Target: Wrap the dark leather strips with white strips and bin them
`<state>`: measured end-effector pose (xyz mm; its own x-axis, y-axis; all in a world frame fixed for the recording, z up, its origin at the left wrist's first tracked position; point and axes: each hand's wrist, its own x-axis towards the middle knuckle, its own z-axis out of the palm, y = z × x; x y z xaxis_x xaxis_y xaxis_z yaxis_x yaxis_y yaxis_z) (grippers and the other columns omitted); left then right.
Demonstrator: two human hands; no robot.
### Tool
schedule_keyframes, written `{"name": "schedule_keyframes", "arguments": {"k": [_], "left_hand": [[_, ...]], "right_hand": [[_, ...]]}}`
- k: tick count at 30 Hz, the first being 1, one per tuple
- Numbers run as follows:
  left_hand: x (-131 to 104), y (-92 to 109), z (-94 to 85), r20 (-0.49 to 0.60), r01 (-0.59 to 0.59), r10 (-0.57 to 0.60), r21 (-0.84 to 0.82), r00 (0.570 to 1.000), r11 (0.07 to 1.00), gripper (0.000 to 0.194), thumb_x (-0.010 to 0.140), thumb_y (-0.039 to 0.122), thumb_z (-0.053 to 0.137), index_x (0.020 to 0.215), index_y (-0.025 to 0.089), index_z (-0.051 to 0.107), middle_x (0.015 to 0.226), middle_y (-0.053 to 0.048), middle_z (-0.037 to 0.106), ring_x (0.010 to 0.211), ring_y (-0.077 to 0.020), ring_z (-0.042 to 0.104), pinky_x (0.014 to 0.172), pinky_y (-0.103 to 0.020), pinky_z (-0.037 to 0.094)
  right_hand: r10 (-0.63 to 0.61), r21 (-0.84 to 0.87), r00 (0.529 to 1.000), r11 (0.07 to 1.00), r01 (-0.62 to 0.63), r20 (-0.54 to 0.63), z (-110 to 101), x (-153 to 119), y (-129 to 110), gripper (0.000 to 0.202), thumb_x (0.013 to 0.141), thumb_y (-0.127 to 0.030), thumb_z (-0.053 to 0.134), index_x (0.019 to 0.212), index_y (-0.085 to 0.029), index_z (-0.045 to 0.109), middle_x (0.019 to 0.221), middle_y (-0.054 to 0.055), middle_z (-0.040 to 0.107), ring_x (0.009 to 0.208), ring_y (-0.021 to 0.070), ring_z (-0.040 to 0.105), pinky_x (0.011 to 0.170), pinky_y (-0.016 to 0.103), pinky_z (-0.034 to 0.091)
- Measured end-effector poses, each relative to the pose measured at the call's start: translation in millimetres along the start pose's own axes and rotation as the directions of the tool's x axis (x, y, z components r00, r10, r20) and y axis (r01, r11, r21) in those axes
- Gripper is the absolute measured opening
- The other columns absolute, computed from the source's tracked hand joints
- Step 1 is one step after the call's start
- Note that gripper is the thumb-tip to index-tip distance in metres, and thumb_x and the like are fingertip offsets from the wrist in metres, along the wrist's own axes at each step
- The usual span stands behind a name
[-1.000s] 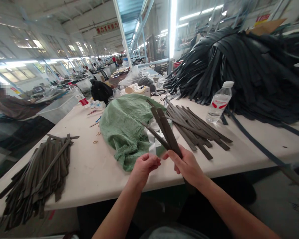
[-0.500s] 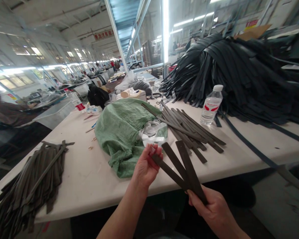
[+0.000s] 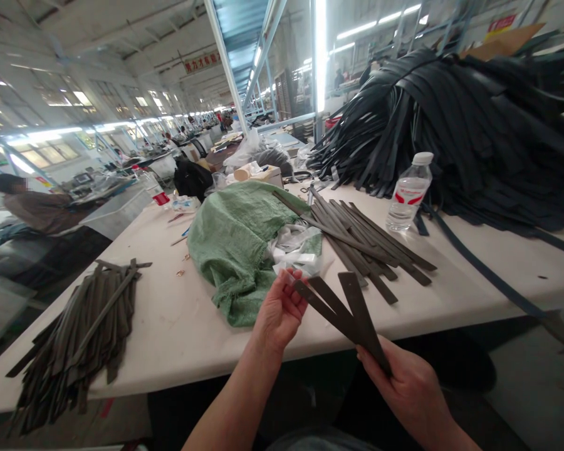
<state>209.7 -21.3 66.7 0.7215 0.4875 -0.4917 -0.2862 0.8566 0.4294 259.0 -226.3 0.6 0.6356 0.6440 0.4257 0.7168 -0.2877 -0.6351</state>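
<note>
My right hand (image 3: 407,382) is closed around the lower ends of three flat dark brown straps (image 3: 352,310), which fan out up and to the left. Small holes show near the tips of some. My left hand (image 3: 282,310) is closed in a pinch beside the leftmost strap's tip. Something small and whitish seems to be at its fingertips, but I cannot make out what. Just behind that hand lies a green woven sack (image 3: 237,244), with white pieces (image 3: 295,244) showing at its opening. More brown straps (image 3: 361,235) lie loosely to the sack's right.
A heap of brown straps (image 3: 82,338) hangs over the table's left front edge. A large pile of black straps (image 3: 455,138) covers the back right. A water bottle (image 3: 408,194) stands before it. Small metal pieces (image 3: 180,273) lie left of the sack. A person (image 3: 32,203) sits at far left.
The view has shifted a little, so the table's contents appear further right. The leftmost strap has come closer to the middle one at the tips. Both hands keep nearly the same place.
</note>
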Motion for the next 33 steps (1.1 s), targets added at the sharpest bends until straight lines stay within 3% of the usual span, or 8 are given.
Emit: {"name": "schedule_keyframes", "arguments": {"k": [8, 12, 16, 19, 22, 26, 30, 33], "left_hand": [[1.6, -0.4, -4.9, 0.052, -0.003, 0.004, -0.007, 0.999, 1.000, 0.011, 0.088, 0.024, 0.062, 0.089, 0.014, 0.067, 0.084, -0.004, 0.072, 0.073, -0.0140, 0.069, 0.069, -0.026, 0.057], [2.1, -9.5, -12.3, 0.067, -0.033, 0.031, 0.033, 0.997, 0.999, 0.013, 0.085, 0.025, 0.067, 0.089, 0.013, 0.067, 0.081, -0.003, 0.071, 0.071, -0.0133, 0.068, 0.069, -0.025, 0.056], [-0.1, -17.6, -21.3, 0.083, -0.072, 0.061, 0.138, 0.995, 0.988, 0.023, 0.075, 0.030, 0.076, 0.089, 0.013, 0.067, 0.081, -0.004, 0.071, 0.069, -0.0144, 0.068, 0.068, -0.025, 0.055], [-0.7, -11.2, -26.6, 0.083, -0.149, 0.137, 0.155, 0.987, 0.977, 0.030, 0.071, 0.032, 0.079, 0.090, 0.013, 0.067, 0.078, -0.004, 0.071, 0.069, -0.0148, 0.068, 0.069, -0.025, 0.054], [-2.4, -1.8, -31.7, 0.069, -0.248, 0.240, 0.140, 0.968, 0.959, 0.032, 0.069, 0.033, 0.081, 0.089, 0.012, 0.067, 0.075, -0.003, 0.069, 0.065, -0.0139, 0.066, 0.067, -0.024, 0.053], [-12.2, -15.7, -43.6, 0.076, -0.182, 0.171, 0.191, 0.982, 0.964, 0.039, 0.068, 0.041, 0.080, 0.091, 0.011, 0.068, 0.081, -0.008, 0.069, 0.069, -0.0168, 0.067, 0.067, -0.026, 0.051], [-27.9, -39.9, -57.1, 0.242, -0.223, 0.149, 0.317, 0.959, 0.922, 0.035, 0.073, 0.042, 0.075, 0.084, 0.008, 0.070, 0.070, -0.006, 0.063, 0.056, -0.0117, 0.055, 0.053, -0.022, 0.043], [-34.9, -27.0, -60.2, 0.272, -0.277, 0.189, 0.338, 0.944, 0.899, 0.033, 0.073, 0.036, 0.076, 0.092, 0.011, 0.071, 0.071, -0.005, 0.063, 0.061, -0.0129, 0.054, 0.056, -0.023, 0.043]], "right_hand": [[-0.058, -0.104, 0.998, 0.993, 0.056, -0.012, 9.2, 3.5, 7.6, 0.031, 0.097, -0.037, 0.045, 0.083, -0.018, 0.065, 0.064, 0.004, 0.066, 0.055, 0.0194, 0.063, 0.056, 0.029, 0.041], [-0.032, -0.068, 0.999, 0.997, 0.033, 0.019, 15.2, 4.6, 5.0, 0.033, 0.097, -0.040, 0.045, 0.081, -0.018, 0.064, 0.064, 0.004, 0.065, 0.056, 0.0204, 0.063, 0.056, 0.030, 0.041], [0.113, 0.111, 0.988, 0.986, -0.125, 0.108, 17.1, 7.3, -9.5, 0.037, 0.095, -0.045, 0.044, 0.079, -0.019, 0.064, 0.066, 0.005, 0.067, 0.059, 0.0205, 0.064, 0.057, 0.029, 0.044], [0.224, 0.277, 0.934, 0.912, -0.301, 0.277, 17.6, 2.7, -18.9, 0.043, 0.095, -0.049, 0.042, 0.070, -0.020, 0.062, 0.057, 0.002, 0.063, 0.051, 0.0178, 0.061, 0.053, 0.027, 0.046], [0.240, 0.361, 0.879, 0.842, -0.400, 0.412, 22.2, -6.9, -19.8, 0.046, 0.094, -0.053, 0.043, 0.072, -0.020, 0.065, 0.059, 0.002, 0.064, 0.051, 0.0177, 0.062, 0.052, 0.026, 0.048], [0.259, 0.349, 0.896, 0.853, -0.387, 0.362, 34.8, -0.5, -19.2, 0.049, 0.088, -0.061, 0.047, 0.067, -0.020, 0.066, 0.055, 0.004, 0.064, 0.048, 0.0191, 0.061, 0.047, 0.026, 0.049], [0.233, 0.407, 0.927, 0.847, -0.342, 0.295, 45.0, 25.2, -33.6, 0.048, 0.084, -0.064, 0.049, 0.075, -0.020, 0.066, 0.059, 0.005, 0.066, 0.048, 0.0207, 0.062, 0.046, 0.027, 0.052], [0.211, 0.427, 0.930, 0.842, -0.330, 0.302, 50.8, 33.5, -43.3, 0.045, 0.084, -0.061, 0.051, 0.078, -0.019, 0.066, 0.060, 0.005, 0.067, 0.048, 0.0206, 0.063, 0.045, 0.026, 0.052]]}}
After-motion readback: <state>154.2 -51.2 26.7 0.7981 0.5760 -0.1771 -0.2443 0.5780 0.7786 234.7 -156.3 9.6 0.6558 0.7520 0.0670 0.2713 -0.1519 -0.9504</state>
